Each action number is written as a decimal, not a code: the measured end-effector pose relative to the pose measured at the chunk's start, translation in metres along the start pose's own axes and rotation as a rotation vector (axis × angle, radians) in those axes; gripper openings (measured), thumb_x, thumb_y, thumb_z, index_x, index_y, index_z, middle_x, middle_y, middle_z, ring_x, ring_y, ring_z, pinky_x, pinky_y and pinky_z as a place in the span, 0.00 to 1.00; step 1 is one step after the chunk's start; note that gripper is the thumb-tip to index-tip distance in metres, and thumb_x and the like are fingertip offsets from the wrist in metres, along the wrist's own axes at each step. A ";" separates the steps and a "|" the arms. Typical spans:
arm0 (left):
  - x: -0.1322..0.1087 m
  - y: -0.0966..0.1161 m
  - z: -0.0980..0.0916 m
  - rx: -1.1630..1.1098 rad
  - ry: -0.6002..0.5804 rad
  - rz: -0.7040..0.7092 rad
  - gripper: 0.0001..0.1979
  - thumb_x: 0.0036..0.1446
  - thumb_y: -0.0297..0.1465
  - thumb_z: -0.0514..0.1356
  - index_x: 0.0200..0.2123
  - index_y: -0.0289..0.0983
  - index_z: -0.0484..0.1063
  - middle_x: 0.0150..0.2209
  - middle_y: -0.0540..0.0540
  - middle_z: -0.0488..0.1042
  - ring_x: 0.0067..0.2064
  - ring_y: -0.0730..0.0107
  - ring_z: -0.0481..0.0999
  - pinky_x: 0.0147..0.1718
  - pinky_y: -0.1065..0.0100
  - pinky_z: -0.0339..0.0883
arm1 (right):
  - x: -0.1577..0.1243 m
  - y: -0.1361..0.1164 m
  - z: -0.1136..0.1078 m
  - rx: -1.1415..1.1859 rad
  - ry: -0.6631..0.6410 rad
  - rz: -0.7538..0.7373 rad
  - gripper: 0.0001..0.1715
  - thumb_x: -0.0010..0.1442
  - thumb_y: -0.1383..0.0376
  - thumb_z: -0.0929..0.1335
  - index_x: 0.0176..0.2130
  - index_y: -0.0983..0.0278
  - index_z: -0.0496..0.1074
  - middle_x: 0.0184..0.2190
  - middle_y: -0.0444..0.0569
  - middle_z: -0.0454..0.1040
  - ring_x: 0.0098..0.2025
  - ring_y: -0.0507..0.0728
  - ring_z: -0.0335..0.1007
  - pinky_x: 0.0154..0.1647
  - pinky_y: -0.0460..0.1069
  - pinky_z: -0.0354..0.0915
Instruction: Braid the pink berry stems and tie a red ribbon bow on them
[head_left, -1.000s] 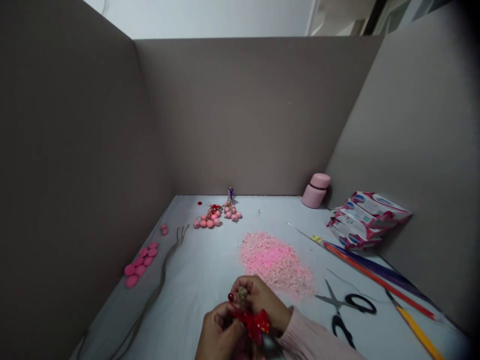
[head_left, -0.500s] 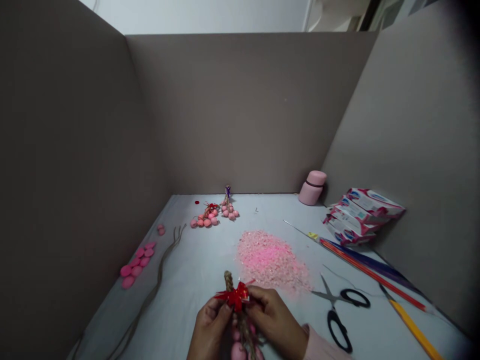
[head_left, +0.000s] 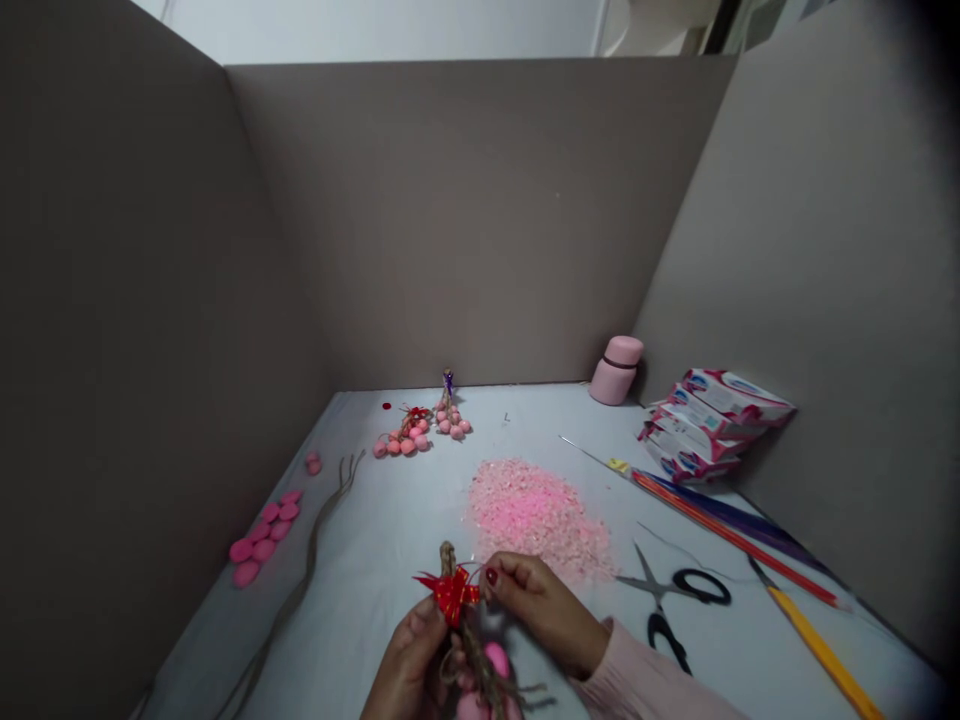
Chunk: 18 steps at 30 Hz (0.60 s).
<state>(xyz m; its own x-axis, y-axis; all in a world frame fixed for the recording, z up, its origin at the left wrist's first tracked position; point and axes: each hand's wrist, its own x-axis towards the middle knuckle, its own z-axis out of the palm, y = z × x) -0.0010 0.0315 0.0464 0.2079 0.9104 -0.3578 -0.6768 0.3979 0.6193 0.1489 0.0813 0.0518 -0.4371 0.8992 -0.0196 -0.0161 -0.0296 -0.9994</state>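
Left grip point(head_left: 409, 665) closed on jute cord point(head_left: 448, 558), right grip point(head_left: 540, 610) pinched narrow, shifted off red ribbon bow point(head_left: 451, 594)

Beyond your fingers point(head_left: 517, 580), a pale tabletop point(head_left: 375, 590) runs back to a taupe back panel point(head_left: 465, 220). A left panel point(head_left: 127, 300) and a right panel point(head_left: 825, 300) flank your fingers, and a white wall point(head_left: 375, 30) rises behind. The light is soft and even.

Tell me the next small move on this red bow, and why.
Probably the right hand should snug the red bow against the jute cord. Its fingertips sit right beside the bow, and the left hand already steadies the bundle just below it.
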 end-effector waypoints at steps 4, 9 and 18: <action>-0.001 0.002 0.000 -0.003 0.040 -0.029 0.12 0.37 0.33 0.70 0.24 0.33 0.73 0.18 0.52 0.70 0.18 0.81 0.67 0.19 0.79 0.59 | 0.001 0.008 0.009 0.138 -0.030 0.132 0.24 0.54 0.46 0.62 0.32 0.64 0.65 0.17 0.36 0.59 0.12 0.44 0.41 0.13 0.42 0.41; -0.001 -0.001 -0.003 0.027 0.000 0.006 0.12 0.39 0.36 0.69 0.20 0.32 0.72 0.16 0.51 0.69 0.18 0.78 0.66 0.18 0.76 0.57 | -0.001 0.010 0.009 0.127 -0.210 0.097 0.23 0.54 0.48 0.63 0.38 0.65 0.67 0.22 0.40 0.65 0.18 0.46 0.55 0.19 0.42 0.52; 0.002 0.000 -0.003 0.143 0.045 0.046 0.18 0.36 0.38 0.69 0.28 0.32 0.74 0.16 0.53 0.68 0.15 0.84 0.61 0.13 0.80 0.48 | 0.009 -0.001 -0.002 0.114 -0.194 0.104 0.23 0.48 0.49 0.68 0.24 0.68 0.70 0.21 0.42 0.65 0.24 0.49 0.57 0.28 0.45 0.54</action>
<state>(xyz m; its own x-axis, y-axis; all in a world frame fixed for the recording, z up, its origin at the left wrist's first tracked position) -0.0027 0.0330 0.0436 0.1453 0.9232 -0.3558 -0.5765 0.3712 0.7279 0.1472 0.0903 0.0523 -0.6059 0.7886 -0.1054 -0.0590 -0.1766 -0.9825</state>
